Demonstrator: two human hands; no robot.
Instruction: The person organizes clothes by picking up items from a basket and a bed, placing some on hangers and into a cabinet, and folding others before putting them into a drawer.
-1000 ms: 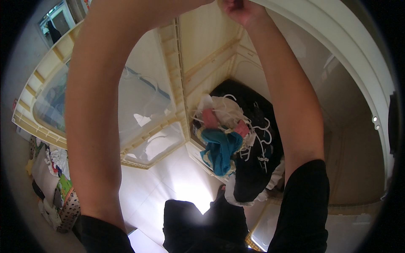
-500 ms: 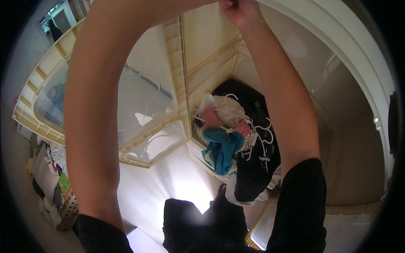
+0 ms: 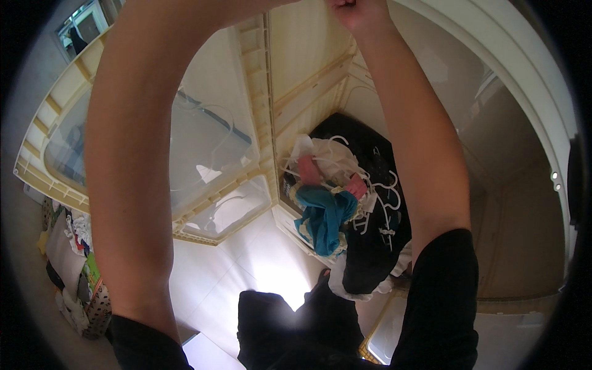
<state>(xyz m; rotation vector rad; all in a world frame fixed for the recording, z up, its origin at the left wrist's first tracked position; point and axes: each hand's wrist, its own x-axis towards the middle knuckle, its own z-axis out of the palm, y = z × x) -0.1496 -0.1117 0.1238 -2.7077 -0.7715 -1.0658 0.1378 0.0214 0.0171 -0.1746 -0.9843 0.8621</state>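
Note:
Both my arms reach up past the upper edge of the head view. My left hand is out of the picture and only its forearm shows. My right hand [image 3: 362, 13] is cut off at the top, its fingers curled closed; whatever they hold is hidden. Below it, in the cream plastic cabinet [image 3: 311, 86], lies a heap of clothes: a teal garment [image 3: 327, 213], black cloth [image 3: 370, 265] and whitish cloth [image 3: 324, 154] with pink parts. Several white hangers [image 3: 388, 200] lie tangled on the heap. Neither hand touches it.
Left of the heap, a cabinet door [image 3: 262, 92] with see-through panels stands ajar. Another panelled door [image 3: 37, 139] is beyond my left arm, above piled clothes [image 3: 68, 253]. A white curved frame [image 3: 524, 74] arcs along the right. Pale tiled floor [image 3: 222, 271] lies below.
My right hand and forearm have shifted slightly to the right, and my left forearm slightly to the left. The clothes and hangers have not moved.

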